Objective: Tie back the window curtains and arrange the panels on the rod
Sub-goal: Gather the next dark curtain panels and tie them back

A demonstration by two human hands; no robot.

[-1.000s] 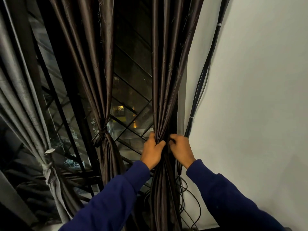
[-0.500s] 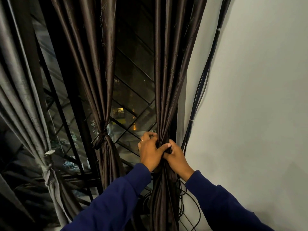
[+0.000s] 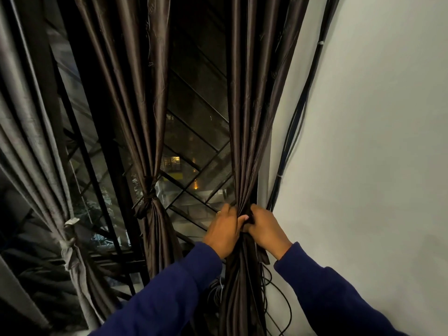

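A dark brown right curtain panel [image 3: 252, 117] hangs gathered into narrow folds beside the white wall. My left hand [image 3: 224, 232] grips the gathered fabric from the left, thumb across the front. My right hand [image 3: 265, 229] grips the same bundle from the right, fingers curled into the folds. The two hands touch at the waist of the bundle. A middle brown panel [image 3: 135, 105] is knotted with a tie [image 3: 148, 197]. A grey left panel [image 3: 31, 146] is bound by a pale tie [image 3: 69, 243]. The rod is out of view.
A bundle of black cables [image 3: 298, 117] runs down the white wall [image 3: 378, 154] right of the curtain and loops loosely [image 3: 278, 301] below my hands. A black window grille [image 3: 194, 141] with diagonal bars stands behind the panels, with night lights outside.
Both hands have closed in on the right panel and pressed together, squeezing the folds tighter. The left hand rose slightly and wrapped further round the bundle.
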